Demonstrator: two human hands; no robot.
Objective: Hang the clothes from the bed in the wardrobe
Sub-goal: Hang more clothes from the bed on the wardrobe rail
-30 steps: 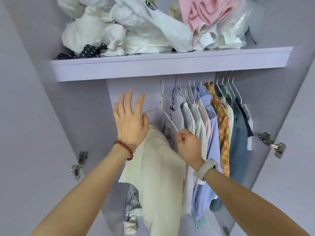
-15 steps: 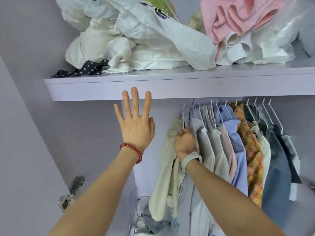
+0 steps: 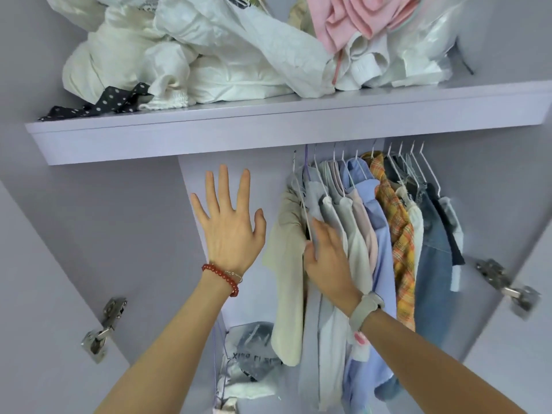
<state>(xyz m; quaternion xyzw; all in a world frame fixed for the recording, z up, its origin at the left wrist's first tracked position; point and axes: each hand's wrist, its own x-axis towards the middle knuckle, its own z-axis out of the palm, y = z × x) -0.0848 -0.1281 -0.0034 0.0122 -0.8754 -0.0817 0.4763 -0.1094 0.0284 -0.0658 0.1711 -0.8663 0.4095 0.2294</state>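
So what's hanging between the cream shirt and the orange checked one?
In the head view, a row of pale grey, pinkish and light blue shirts hangs between the cream shirt and the orange checked shirt.

White bundled bedding [image 3: 179,64] and a pink cloth [image 3: 355,22] fill the upper frame; a printed plastic bag [image 3: 251,351] lies at bottom centre.

Left of the beige garment [image 3: 286,264] the wardrobe stands open, back panel [image 3: 191,186] bare. The shelf [image 3: 268,130] caps the space overhead. To the right, packed shirts [image 3: 373,234] leave no gap. Below, a crumpled bag [image 3: 251,351] seems to block the floor.
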